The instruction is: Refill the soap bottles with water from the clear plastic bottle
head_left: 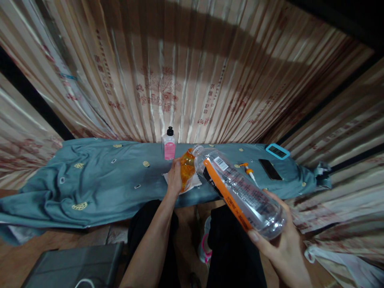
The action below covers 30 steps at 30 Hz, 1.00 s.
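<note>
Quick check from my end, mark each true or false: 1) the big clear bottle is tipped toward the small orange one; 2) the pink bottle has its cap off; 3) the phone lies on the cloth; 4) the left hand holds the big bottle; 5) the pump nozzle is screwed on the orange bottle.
1. True: the large clear plastic bottle with the orange label tilts mouth-first to the small orange bottle.
2. False: the pink-labelled bottle wears its black cap.
3. True: the black phone lies on the teal cloth.
4. False: the right hand holds it; the left hand grips the orange bottle.
5. False: the orange-and-white pump nozzle lies on the cloth.
</note>
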Tool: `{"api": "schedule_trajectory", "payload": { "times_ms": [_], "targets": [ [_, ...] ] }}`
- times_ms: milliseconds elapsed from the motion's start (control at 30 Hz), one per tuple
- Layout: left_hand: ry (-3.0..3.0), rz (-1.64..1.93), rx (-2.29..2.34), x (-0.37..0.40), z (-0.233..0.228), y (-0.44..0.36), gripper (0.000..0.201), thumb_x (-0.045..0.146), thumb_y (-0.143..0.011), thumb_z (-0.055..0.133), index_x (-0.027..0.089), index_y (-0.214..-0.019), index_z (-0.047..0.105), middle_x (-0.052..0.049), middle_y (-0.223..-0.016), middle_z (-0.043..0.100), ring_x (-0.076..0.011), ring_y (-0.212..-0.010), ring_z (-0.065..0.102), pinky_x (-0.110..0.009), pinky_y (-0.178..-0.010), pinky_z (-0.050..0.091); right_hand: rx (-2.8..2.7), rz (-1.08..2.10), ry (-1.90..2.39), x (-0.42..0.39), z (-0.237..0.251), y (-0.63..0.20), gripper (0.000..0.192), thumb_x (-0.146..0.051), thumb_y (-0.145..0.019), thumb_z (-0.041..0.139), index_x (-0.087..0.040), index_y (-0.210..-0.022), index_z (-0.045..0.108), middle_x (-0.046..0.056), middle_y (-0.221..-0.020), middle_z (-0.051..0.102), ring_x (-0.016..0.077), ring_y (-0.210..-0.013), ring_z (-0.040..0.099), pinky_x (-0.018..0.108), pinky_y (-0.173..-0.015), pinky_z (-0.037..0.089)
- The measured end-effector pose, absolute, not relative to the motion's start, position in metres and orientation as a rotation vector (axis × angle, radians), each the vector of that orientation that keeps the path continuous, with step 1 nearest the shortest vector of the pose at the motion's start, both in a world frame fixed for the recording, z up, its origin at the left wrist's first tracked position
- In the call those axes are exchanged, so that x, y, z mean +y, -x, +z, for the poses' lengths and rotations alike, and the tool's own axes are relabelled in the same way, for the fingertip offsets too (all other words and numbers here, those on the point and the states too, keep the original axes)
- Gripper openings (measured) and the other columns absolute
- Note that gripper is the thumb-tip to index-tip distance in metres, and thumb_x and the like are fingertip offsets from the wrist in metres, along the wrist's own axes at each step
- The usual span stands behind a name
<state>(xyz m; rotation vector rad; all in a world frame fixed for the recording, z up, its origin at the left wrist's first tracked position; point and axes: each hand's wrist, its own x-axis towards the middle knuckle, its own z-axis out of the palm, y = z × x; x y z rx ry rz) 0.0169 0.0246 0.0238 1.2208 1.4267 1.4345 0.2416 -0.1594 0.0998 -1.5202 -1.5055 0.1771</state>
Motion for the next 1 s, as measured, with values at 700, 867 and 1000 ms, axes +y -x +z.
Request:
{"api": "schedule_trajectory", "payload": {
  "times_ms": [700, 867, 1000],
  "targets": [
    [-1.209, 1.456, 1.404, 0.0240, 0.0251, -0.0175, 0.051, 0.051, -0.101, 0.028, 0.020, -0.113, 0.066, -0.009, -0.114, 0.076, -0.0259, -0.114, 0.069, -0.042, -0.106, 0.050, -1.514, 0.170, 1.522, -0.1589, 0.1017, -0.2406, 0.078, -0.058, -0.078, 0.075, -0.024, -0.143, 0.047, 0.013, -0.136, 0.057, 0.0344, -0.122, 0.059, 0.049, -0.100, 0.047],
    [-1.220, 1.440, 1.424, 0.0249, 0.0235, -0.0172, 0.051, 0.051, -0.102, 0.026, 0.021, -0.115, 0.065, -0.008, -0.115, 0.076, -0.0248, -0.115, 0.068, -0.041, -0.107, 0.049, -1.522, 0.166, 1.519, -0.1601, 0.1019, -0.2408, 0.078, -0.057, -0.079, 0.075, -0.024, -0.143, 0.046, 0.013, -0.137, 0.058, 0.0338, -0.123, 0.059, 0.047, -0.100, 0.047],
    [-1.231, 1.440, 1.428, 0.0254, 0.0226, -0.0172, 0.053, 0.053, -0.101, 0.026, 0.020, -0.116, 0.065, -0.010, -0.115, 0.075, -0.0254, -0.114, 0.069, -0.041, -0.107, 0.050, -1.527, 0.160, 1.521, -0.1605, 0.1014, -0.2408, 0.078, -0.057, -0.079, 0.075, -0.025, -0.143, 0.047, 0.012, -0.137, 0.057, 0.0336, -0.123, 0.059, 0.047, -0.100, 0.048]
  ]
}}
